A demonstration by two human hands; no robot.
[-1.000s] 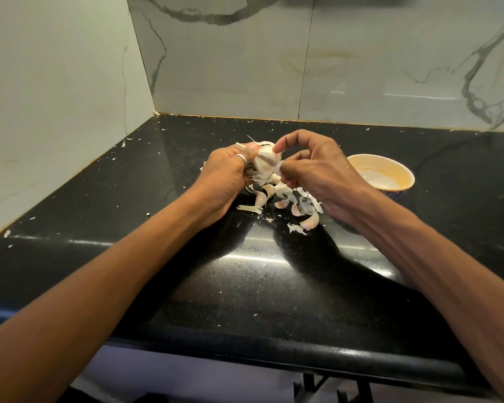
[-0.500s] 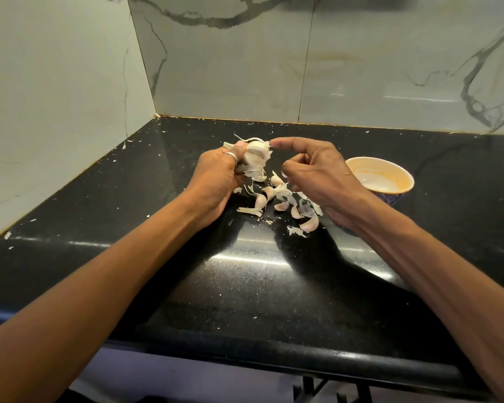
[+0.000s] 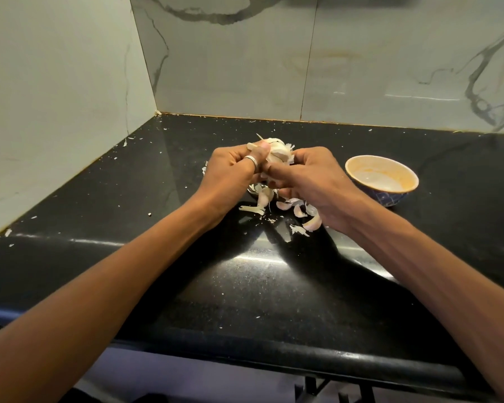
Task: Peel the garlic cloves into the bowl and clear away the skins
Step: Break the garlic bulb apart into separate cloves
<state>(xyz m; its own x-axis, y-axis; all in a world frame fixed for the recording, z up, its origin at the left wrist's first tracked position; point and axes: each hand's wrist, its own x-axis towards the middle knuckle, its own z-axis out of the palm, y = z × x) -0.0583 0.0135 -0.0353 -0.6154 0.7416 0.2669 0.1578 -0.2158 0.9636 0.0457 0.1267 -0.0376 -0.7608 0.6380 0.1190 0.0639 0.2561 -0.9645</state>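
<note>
A white garlic bulb point(image 3: 277, 151) with papery skin is held up above the black counter between both hands. My left hand point(image 3: 233, 173), a ring on its thumb, grips the bulb from the left. My right hand point(image 3: 312, 181) curls its fingers round the bulb's right and lower side. Below the hands lie loose cloves point(image 3: 313, 223) and torn skins point(image 3: 252, 209) on the counter. A small bowl point(image 3: 406, 194), cream inside and blue outside, stands to the right of my right hand with no clove visible in it.
The black counter point(image 3: 245, 286) meets marble-look walls at the left and back. Small skin flecks are scattered over it. Its rounded front edge point(image 3: 274, 350) runs across the bottom of the view.
Half a second ago my right hand was off the bulb with its forefinger stretched out. It has come back and closed on the bulb again. The left hand kept hold of it.
</note>
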